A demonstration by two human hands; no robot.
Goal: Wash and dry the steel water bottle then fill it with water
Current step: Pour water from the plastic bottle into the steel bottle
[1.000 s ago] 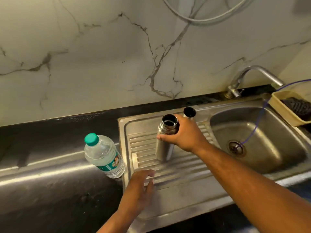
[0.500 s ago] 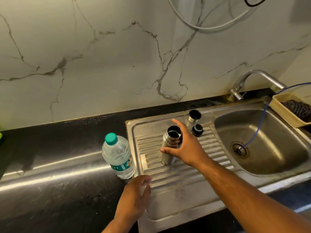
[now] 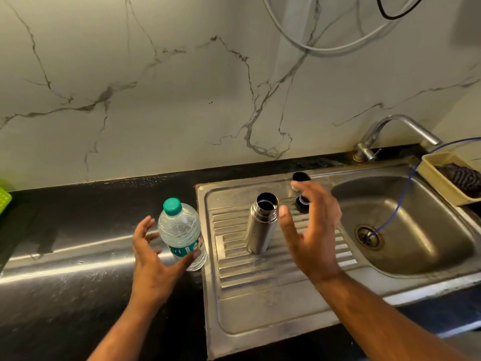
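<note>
The steel water bottle (image 3: 261, 225) stands upright and uncapped on the ribbed drainboard (image 3: 260, 295) of the sink. My right hand (image 3: 311, 235) hovers just right of it, fingers spread, not touching it. A clear plastic water bottle (image 3: 179, 230) with a green cap stands on the black counter beside the drainboard's left edge. My left hand (image 3: 156, 256) is open around its near side, thumb in front of its base, fingers to its left. The steel cup lid (image 3: 300, 178) and a black stopper (image 3: 301, 203) sit behind my right hand, partly hidden.
The sink basin (image 3: 406, 230) lies to the right with a thin blue tube (image 3: 398, 204) running into its drain. A tap (image 3: 390, 131) stands behind it. A beige tray (image 3: 440, 178) holding a dark scrubber sits at the basin's far right edge. Something green (image 3: 4, 196) shows at far left.
My right hand has let go of the steel bottle and drawn back to its right. My left hand has risen off the drainboard and spread open around the plastic bottle.
</note>
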